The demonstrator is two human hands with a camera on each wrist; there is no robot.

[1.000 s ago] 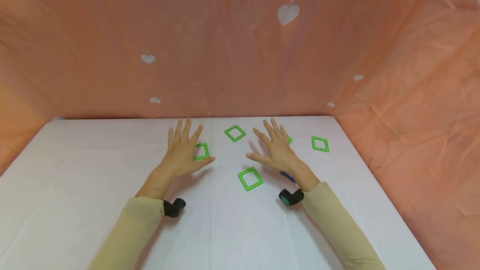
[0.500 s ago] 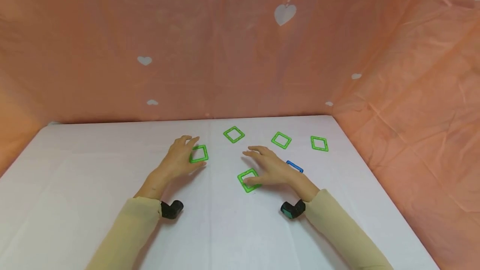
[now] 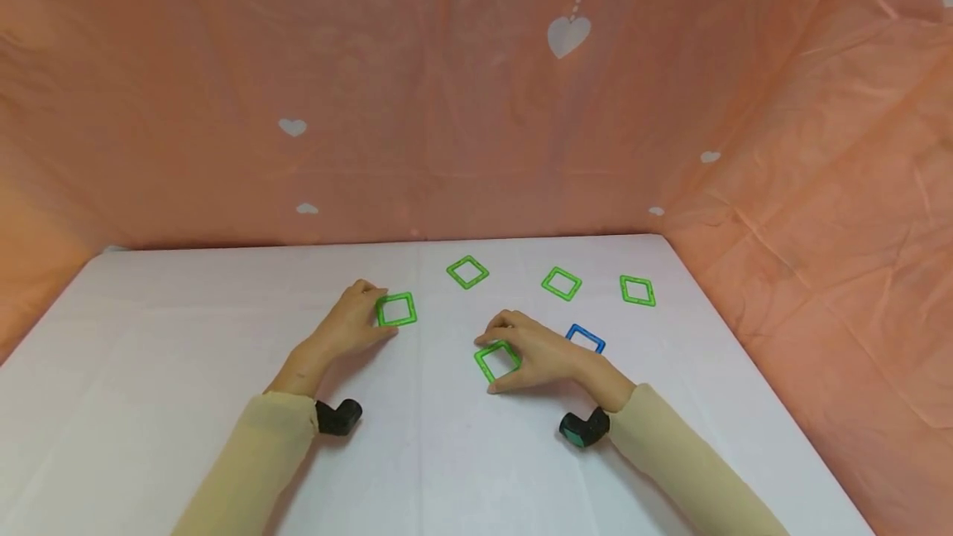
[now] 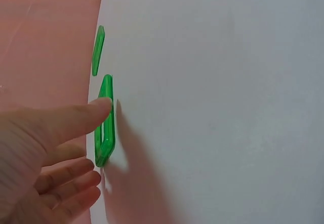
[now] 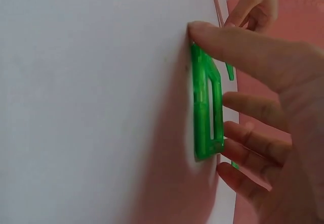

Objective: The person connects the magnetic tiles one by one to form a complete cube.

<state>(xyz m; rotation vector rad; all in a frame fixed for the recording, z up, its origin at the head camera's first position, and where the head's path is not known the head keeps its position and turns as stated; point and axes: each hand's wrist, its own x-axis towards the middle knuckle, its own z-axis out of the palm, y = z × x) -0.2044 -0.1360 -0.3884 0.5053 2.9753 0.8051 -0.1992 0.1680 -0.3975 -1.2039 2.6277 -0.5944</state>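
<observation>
In the head view my left hand [image 3: 348, 325] is at a green square magnetic tile [image 3: 413, 307], fingers on its far left corner and thumb at its near edge. The left wrist view shows the thumb lying across that hollow tile [image 4: 109, 133]. My right hand [image 3: 542, 351] spans a second green square magnetic tile [image 3: 483, 369], thumb at the near corner and curled fingers at the far side. In the right wrist view, this tile [image 5: 200, 102] lies between thumb and fingertips, low over the white surface. Both hands pinch their tiles by the edges.
Three more green square tiles lie toward the back: one in the middle [image 3: 478, 280], one right of it [image 3: 555, 292] and one far right [image 3: 622, 289]. A blue tile [image 3: 588, 334] is partly hidden behind the right forearm. A pink curtain [image 3: 417, 106] hangs behind the white table [image 3: 149, 404].
Both hands have come down from spread, raised fingers and curled in at the two nearer green tiles. The right hand moved toward me, uncovering another green tile and part of the blue one.
</observation>
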